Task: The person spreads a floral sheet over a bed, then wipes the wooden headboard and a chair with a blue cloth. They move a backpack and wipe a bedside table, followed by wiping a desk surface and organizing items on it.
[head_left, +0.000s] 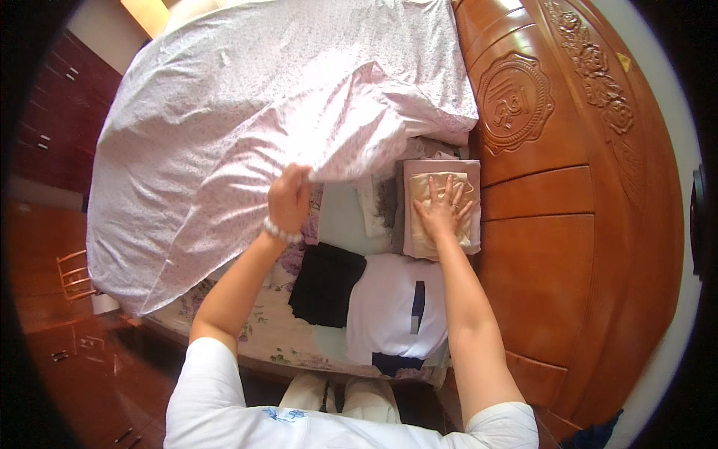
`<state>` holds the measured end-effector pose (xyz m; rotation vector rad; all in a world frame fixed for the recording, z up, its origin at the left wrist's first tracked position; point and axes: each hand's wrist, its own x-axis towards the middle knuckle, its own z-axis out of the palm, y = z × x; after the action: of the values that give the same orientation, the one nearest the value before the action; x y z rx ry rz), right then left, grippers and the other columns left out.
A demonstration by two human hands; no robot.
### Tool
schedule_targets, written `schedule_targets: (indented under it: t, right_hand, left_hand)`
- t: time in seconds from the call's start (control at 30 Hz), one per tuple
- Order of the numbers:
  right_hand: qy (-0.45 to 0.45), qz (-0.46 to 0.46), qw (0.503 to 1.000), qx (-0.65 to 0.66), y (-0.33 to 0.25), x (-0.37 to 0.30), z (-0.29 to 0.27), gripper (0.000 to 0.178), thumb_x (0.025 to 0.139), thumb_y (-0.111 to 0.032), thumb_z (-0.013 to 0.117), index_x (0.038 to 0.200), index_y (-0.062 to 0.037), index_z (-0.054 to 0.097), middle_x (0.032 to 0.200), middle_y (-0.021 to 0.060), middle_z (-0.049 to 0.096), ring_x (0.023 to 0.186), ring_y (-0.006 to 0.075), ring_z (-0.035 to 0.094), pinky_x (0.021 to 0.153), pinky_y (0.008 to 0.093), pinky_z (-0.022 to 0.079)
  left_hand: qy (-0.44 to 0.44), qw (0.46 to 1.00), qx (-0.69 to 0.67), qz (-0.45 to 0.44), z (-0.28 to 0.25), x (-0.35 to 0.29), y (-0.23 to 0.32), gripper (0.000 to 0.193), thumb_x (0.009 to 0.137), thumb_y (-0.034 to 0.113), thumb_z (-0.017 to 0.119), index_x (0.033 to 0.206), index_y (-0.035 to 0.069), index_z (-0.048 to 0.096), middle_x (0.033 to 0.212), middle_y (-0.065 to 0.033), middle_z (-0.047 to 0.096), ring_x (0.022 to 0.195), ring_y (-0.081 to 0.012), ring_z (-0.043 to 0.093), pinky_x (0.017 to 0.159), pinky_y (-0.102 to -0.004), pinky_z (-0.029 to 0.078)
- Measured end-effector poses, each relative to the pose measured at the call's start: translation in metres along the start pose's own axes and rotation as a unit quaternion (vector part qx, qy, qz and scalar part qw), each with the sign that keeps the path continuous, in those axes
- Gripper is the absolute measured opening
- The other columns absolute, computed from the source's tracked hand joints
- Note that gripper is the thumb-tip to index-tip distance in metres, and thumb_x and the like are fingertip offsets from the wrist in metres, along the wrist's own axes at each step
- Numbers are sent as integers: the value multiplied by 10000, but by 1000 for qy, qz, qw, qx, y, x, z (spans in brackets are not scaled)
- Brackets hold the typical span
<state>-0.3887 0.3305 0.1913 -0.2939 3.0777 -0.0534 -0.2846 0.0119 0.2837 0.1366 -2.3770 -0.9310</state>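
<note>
My left hand (pixel 289 198), a beaded bracelet on its wrist, grips the edge of a pale pink patterned sheet (pixel 202 150) and holds it up off the bed. Fingers spread, my right hand (pixel 444 213) lies flat on a folded cream cloth (pixel 423 196). That cloth tops a stack with folded pink fabric (pixel 473 170) beneath, beside the headboard. Nearer me are a folded black garment (pixel 327 284) and a folded white garment (pixel 389 307) with a dark stripe. Folded light cloth (pixel 351 213) shows partly under the lifted sheet; the rest is hidden.
A carved wooden headboard (pixel 538 247) rises along the right side. The bed's flowered cover (pixel 262 329) shows at the near edge. At left are dark red cabinets (pixel 56 112) and a small wooden chair (pixel 75 275).
</note>
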Motion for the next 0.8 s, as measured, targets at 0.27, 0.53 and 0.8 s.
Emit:
schedule_targets:
  t: [0.27,0.53,0.8]
  right_hand:
    - [-171,183,541,803,-60,-42,25,916,851,-699,429,1484,-86,178,1533,140,189,1389,315,240,1113,458,243]
    - [-279,82,260,921,-76,-127,-19,765,899,-541,524,1434,-42,300,1386,124,451,1215,267,485,1027,382,393]
    - [10,6,634,773,-1,-128,-194,336,915,-155,581,1207,7,547,1062,61,615,949,119,559,828,256,455]
  left_hand:
    - [-156,981,-91,74,-67,-120,151,148,716,54,659,853,106,641,734,-57,609,561,-230,560,513,-330,432]
    - [-133,985,-103,-26,-110,-181,255,190,715,12,629,887,90,650,738,-71,608,598,-251,591,525,-339,456]
    - [-170,976,-101,-94,-121,-245,297,182,761,26,625,937,68,643,736,-129,625,582,-279,604,549,-352,479]
